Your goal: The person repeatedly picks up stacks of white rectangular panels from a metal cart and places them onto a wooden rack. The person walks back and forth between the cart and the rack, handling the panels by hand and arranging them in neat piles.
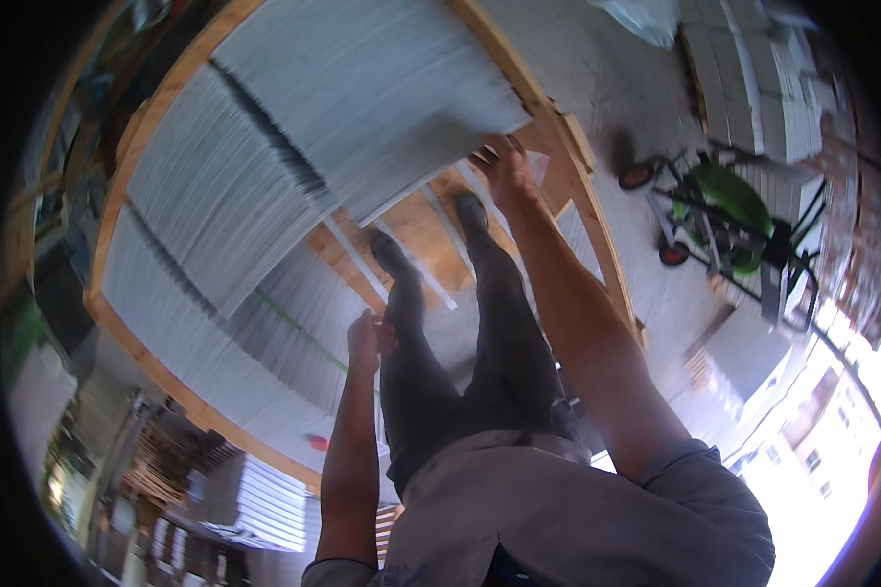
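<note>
My right hand (pixel 507 174) reaches forward to the near right corner of a tall stack of thin grey sheets (pixel 392 88). Its fingers are bent and spread at the stack's edge; blur hides whether they touch it. My left hand (pixel 368 338) hangs beside my left leg, fingers loosely bent and apart, holding nothing. More stacked grey sheets (pixel 225 186) stand to the left, with narrow dark gaps between the stacks. A wooden frame (pixel 597 215) surrounds them. Between my feet and the far stack lies a wooden base (pixel 431 230) with pale strips (pixel 357 256) across it.
My feet stand on or at the wooden base, inside the frame. Outside it on the right is a green and black wheeled machine (pixel 729 210). Wrapped pale stacks (pixel 754 88) rise behind that. At lower left are wooden pallets (pixel 162 455) and another pale stack (pixel 264 499).
</note>
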`<state>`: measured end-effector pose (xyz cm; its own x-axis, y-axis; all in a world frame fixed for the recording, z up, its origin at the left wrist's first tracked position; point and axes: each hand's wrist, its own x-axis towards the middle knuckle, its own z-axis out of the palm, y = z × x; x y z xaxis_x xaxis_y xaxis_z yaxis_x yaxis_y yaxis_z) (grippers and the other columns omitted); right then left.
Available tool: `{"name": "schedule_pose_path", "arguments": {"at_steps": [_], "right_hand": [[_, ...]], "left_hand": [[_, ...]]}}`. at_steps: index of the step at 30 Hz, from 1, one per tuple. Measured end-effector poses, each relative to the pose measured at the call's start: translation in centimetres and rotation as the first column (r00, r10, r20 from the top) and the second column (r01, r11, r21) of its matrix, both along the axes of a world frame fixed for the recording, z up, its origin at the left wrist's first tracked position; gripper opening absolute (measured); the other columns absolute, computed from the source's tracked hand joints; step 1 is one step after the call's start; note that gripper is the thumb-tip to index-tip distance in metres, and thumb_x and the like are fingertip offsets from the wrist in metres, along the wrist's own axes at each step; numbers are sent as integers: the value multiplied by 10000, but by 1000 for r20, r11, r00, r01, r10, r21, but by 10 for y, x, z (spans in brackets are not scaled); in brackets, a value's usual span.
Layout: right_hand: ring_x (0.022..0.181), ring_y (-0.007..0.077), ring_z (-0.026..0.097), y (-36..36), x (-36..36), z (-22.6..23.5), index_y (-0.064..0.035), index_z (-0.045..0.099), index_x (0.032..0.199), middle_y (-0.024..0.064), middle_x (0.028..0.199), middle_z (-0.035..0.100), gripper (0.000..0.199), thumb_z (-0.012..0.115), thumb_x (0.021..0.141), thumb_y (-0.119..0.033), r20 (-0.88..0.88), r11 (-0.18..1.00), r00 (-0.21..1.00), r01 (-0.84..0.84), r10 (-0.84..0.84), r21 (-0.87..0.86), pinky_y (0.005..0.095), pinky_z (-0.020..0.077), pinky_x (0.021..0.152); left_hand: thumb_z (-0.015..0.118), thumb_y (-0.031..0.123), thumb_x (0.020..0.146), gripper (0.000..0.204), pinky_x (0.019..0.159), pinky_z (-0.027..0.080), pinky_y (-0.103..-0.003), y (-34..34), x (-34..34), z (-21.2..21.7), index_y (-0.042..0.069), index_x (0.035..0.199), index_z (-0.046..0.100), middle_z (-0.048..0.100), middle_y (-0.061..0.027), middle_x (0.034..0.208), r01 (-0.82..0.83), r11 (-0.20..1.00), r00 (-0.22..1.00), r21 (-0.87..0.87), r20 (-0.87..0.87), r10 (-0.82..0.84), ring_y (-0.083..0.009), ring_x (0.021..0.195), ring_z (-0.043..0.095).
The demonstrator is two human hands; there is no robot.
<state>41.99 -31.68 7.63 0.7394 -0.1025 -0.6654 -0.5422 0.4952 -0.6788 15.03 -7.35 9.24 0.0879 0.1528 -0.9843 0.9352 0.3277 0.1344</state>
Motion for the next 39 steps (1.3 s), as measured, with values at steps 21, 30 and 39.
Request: {"name": "schedule_pose_path", "arguments": {"at_steps": [21, 30, 39], "right_hand": [[792, 192, 627, 97, -98, 69, 17, 596, 953, 114, 954, 640, 213, 482, 827, -111, -27, 217, 551, -373, 834, -902, 272, 480, 712], [1136, 359, 402, 119, -9, 58, 17, 346, 1222, 199, 1214, 428, 506, 553, 824, -216, -114, -191, 393, 164, 913, -968, 447, 330, 948], [1165, 340, 347, 119, 8, 28, -10, 334, 1232, 150, 1268, 372, 570, 592, 787, -256, -138, -248, 393, 244, 909, -937, 458, 272, 971]], "left_hand": [[478, 125, 870, 134, 737, 463, -375, 158, -76, 75, 30, 913, 561, 581, -131, 936, -123, 96, 920, 988, 150, -363, -296, 862, 571], [406, 143, 895, 184, 707, 431, -408, 97, -17, 52, 50, 943, 557, 567, -159, 884, 22, 644, 809, 765, 365, -461, -353, 821, 541], [450, 523, 854, 576, 671, 443, -294, -19, 119, 9, 2, 1088, 517, 624, -136, 899, -16, 999, 806, 41, 592, -11, -175, 738, 576]]}}
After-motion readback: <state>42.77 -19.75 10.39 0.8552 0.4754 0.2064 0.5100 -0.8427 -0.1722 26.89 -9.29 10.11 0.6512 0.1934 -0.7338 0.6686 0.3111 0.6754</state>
